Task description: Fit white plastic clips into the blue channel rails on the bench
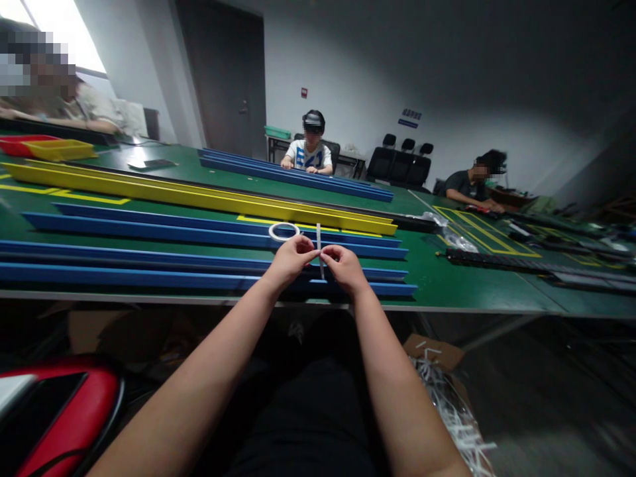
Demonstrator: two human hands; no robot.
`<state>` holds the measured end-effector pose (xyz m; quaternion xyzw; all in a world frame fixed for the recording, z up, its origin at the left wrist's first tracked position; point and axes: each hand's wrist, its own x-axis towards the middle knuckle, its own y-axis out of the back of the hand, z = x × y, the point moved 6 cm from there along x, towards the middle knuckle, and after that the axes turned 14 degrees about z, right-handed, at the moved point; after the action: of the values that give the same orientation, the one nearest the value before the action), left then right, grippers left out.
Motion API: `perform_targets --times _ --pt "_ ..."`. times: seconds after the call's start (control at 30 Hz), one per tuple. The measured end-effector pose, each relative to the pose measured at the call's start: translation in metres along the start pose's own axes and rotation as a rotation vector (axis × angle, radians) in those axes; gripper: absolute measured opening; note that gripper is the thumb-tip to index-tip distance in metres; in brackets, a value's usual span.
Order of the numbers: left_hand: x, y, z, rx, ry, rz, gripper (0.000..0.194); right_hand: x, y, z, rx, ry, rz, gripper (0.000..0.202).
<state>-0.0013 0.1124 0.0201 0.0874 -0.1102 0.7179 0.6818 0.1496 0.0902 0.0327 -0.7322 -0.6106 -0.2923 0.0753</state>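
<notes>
- From where I stand, the narrow white strip (318,237) is right between the two hands, its long axis pointing away from the wearer and crossing the run of the rails.
- The left hand (291,262) pinches it from one side, thumb and fingertips drawn together; the right hand (348,266) pinches it from the other. Neither is nearer, as both are on it.
- Its near end sits over the front blue rails (149,276); whether it touches them, I can't tell.
- The white tape roll (271,232) lies just beyond the left hand, over the rear blue rails (149,228), well to the left of the right hand.
- Past those, the long yellow channel (199,196) runs across the green tabletop (472,288), beyond the fingertips rather than between them and the blue rails.
- Down by the right forearm, a cardboard box (447,352) holds tangled white strips (460,417).
- Across the table a co-worker (314,158) sits behind more blue rails (298,177).
</notes>
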Motion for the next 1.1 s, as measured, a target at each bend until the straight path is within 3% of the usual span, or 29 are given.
perform_targets --times 0.17,0.4,0.8,1.1 --pt "-0.006 -0.003 0.007 0.056 -0.026 -0.063 0.037 0.001 0.000 0.001 0.022 -0.010 -0.013 0.022" --pt "-0.010 -0.007 0.013 0.100 0.015 -0.091 0.046 -0.001 0.004 -0.006 -0.143 0.068 0.088 0.015" --pt "0.000 -0.005 0.002 0.153 -0.011 -0.084 0.039 -0.005 -0.002 -0.014 -0.301 0.214 0.114 0.012" --pt "0.002 -0.002 -0.003 0.046 0.032 -0.074 0.036 -0.005 0.001 -0.012 -0.164 0.118 0.095 0.019"
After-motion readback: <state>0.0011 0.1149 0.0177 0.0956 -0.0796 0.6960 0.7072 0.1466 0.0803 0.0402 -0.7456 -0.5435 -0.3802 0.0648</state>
